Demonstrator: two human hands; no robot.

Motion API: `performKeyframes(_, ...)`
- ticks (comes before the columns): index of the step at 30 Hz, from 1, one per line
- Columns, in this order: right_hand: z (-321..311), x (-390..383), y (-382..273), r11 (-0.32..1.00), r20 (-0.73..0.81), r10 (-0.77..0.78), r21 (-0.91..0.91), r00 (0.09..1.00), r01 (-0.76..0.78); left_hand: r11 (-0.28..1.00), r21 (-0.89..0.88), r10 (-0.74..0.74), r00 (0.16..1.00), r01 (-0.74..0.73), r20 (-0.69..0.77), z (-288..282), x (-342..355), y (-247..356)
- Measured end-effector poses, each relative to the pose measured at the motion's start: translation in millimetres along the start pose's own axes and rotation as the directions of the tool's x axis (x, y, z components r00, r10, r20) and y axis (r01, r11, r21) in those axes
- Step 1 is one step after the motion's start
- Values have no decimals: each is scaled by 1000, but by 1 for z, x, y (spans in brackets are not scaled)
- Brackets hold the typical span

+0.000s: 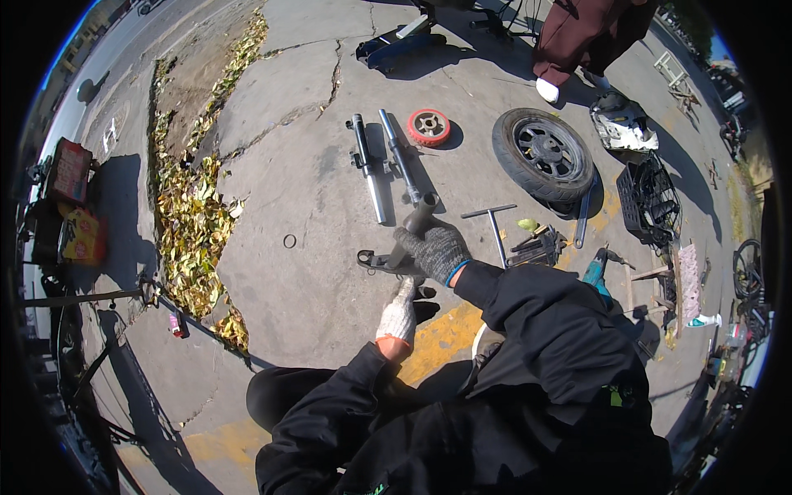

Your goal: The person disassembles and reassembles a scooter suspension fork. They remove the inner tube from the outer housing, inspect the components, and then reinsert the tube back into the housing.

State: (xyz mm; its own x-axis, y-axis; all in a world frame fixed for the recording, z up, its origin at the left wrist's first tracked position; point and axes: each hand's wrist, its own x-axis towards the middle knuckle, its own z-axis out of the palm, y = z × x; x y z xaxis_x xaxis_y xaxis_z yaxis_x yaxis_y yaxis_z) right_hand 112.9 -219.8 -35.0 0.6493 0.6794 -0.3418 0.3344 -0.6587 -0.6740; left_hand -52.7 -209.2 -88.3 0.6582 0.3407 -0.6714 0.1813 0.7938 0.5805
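Observation:
My right hand (440, 250), in a dark grey knit glove, is wrapped round the stem of a black fork clamp (388, 263). The stem points up and away; a ring-shaped clamp end sticks out to the left. Below it my left hand (398, 315), in a white glove, has its fingers closed at the clamp's near side, partly hidden there. Two fork legs, one silver and black (369, 169), the other grey (399, 157), lie on the pavement just beyond. A small dark ring (289, 241) rests to the left.
To the right are a T-handle wrench (496, 234), assorted hand tools (538, 246), a teal power tool (596, 274), a tyred wheel (544, 153) and a black crate (646, 200). A red wheel (429, 127) lies ahead. Leaves (194, 219) fill a strip leftward; a person (582, 41) stands beyond.

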Motion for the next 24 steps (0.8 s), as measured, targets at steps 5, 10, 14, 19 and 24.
performKeyframes(5, -58, 24, 3, 991, -16, 47, 125, 999, -45, 987, 148, -80, 994, 67, 80, 19, -17, 21)
performKeyframes(10, -102, 44, 4, 994, -220, 30, -93, 975, -52, 978, 199, -87, 989, 63, 116, 18, -14, 22)
performKeyframes(14, -125, 84, 27, 978, -370, 113, 204, 922, -38, 980, 192, -73, 987, 46, 140, 20, -11, 23)
performKeyframes(19, -158, 148, 62, 851, -531, 290, 524, 796, 40, 981, 183, -89, 985, 62, 146, 24, -5, 27)
performKeyframes(24, -175, 231, 101, 783, -659, 188, 548, 729, 294, 946, 320, -105, 986, 59, 127, 23, -13, 25)
